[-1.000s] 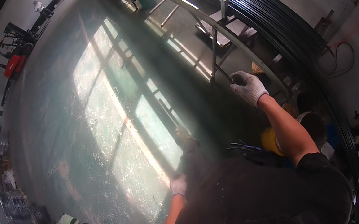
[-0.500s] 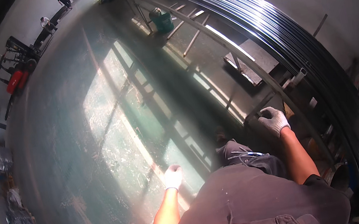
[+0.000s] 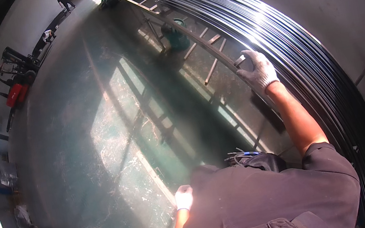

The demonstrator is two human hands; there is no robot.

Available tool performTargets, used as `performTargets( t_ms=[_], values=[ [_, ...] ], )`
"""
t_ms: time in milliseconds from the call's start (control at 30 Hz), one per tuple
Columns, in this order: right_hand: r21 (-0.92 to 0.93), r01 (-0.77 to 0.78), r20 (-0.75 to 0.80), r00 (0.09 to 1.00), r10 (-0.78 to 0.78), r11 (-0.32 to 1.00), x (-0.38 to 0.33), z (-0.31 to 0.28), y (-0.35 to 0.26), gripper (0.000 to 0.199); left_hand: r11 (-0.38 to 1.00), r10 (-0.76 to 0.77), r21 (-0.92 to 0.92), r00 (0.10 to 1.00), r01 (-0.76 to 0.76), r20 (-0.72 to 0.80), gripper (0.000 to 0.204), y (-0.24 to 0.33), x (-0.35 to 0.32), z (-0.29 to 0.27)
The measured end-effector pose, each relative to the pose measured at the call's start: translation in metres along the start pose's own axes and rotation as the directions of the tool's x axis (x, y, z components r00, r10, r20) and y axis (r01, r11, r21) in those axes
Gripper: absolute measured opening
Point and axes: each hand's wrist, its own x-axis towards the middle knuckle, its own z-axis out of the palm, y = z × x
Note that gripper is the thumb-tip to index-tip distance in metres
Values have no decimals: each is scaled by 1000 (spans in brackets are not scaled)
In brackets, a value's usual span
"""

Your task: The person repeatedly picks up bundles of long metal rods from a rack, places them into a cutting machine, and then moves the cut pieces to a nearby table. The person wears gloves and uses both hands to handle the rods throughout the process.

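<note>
Our gloved right hand (image 3: 258,71) rests on the long bundle of dark steel rods (image 3: 297,45) lying on the metal rack (image 3: 202,44) along the wall — its grip seems loosely curled over the rods, though we cannot tell for sure. Our gloved left hand (image 3: 183,198) hangs low over the green floor (image 3: 97,129), grip empty.

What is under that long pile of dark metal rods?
A metal rack with cross rungs carries the dark metal rods, above the green floor. The gloved right hand rests at their edge. Supports further under the pile are covered.
</note>
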Motion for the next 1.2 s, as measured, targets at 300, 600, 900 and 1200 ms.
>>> performTargets(
  t_ms=[300,600,900,1200],
  values=[
    [-377,-211,70,965,255,902,335,137,-37,126,973,-70,-221,997,62,-28,25,16,323,-26],
    [-618,-389,56,845,531,683,443,231,-8,106,954,256,160,967,-255,14,23,287,577,-183],
    [-632,-492,-175,844,508,599,429,267,-12,89,930,278,191,942,-313,189,26,464,806,-160],
    [-666,-652,-394,721,570,363,438,306,-15,94,546,704,315,629,-776,329,31,735,1047,-106]
  ],
)
